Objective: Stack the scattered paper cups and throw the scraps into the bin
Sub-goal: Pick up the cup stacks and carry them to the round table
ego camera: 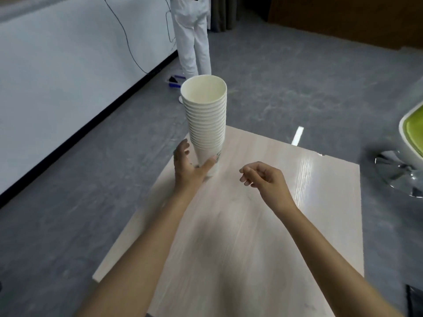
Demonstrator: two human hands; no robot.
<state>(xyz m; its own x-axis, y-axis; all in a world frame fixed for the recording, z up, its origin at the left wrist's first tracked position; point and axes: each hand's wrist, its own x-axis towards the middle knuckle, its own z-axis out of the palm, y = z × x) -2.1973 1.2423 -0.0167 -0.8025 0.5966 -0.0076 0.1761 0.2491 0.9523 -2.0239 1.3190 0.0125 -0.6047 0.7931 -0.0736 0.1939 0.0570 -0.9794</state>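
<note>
A tall stack of white paper cups [206, 115] stands upright near the far left corner of the pale wooden table [309, 202]. My left hand [187, 165] is at the foot of the stack. Its thumb rests against the bottom cup, while its fingers are spread just left of the cup and not wrapped round it. My right hand [265, 179] hovers over the table to the right of the stack, fingers loosely curled and holding nothing. No scraps or bin are in view.
A person in white trousers [192, 37] stands on the grey floor beyond the table, beside a white wall with a black cable. A chair with a green seat [412, 133] and a chrome base [400, 172] stands at the right.
</note>
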